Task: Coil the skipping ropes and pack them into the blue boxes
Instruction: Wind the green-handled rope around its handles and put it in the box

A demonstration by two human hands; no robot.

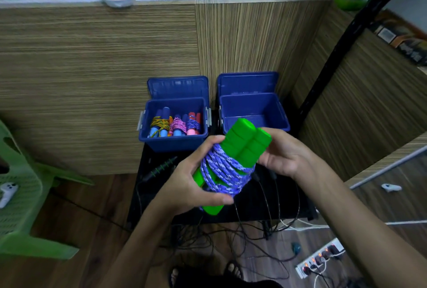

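I hold the rope, purple braided cord wound around chunky green plastic handles, gripped in my left hand and right hand, above a black table. Beyond: left box with coiled ropes, right box bare.

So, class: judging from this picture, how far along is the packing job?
Done: the left blue box already holds three coiled ropes. In hand: the left hand and right hand grip a green-handled rope, its purple cord wound. Left: packing it; the right blue box looks empty.
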